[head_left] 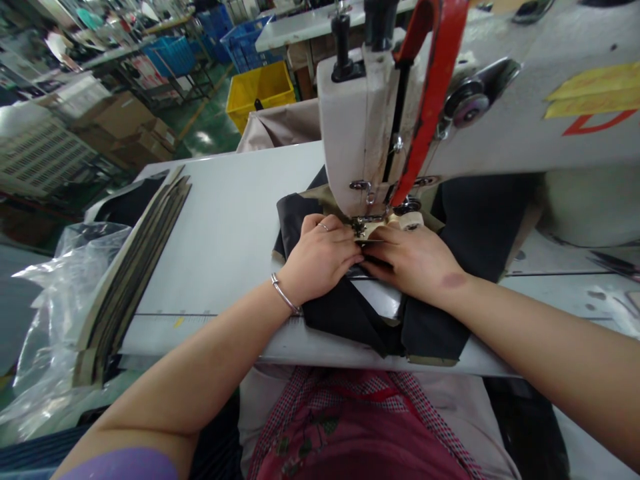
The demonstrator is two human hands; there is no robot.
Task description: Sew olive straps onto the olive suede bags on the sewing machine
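Note:
A dark fabric piece with a tan underside [345, 313] lies folded and bunched under the head of a white sewing machine [345, 127]. My left hand [323, 257], with a ring and a bracelet, grips the cloth just left of the presser foot [359, 227]. From the right, my right hand [417, 263] pinches the same cloth, its fingers bent close in front of the foot. The fingertips of both hands nearly meet there, and part of what they hold is hidden beneath them. More of the fabric spreads to the right under the machine arm.
A stack of folded fabric strips [135, 267] lies at the table's left edge beside clear plastic wrapping [70, 287]. Thread snips [617, 265] rest at the far right. Beyond the table stand a yellow crate [260, 90], blue baskets [173, 57] and cardboard boxes [120, 120].

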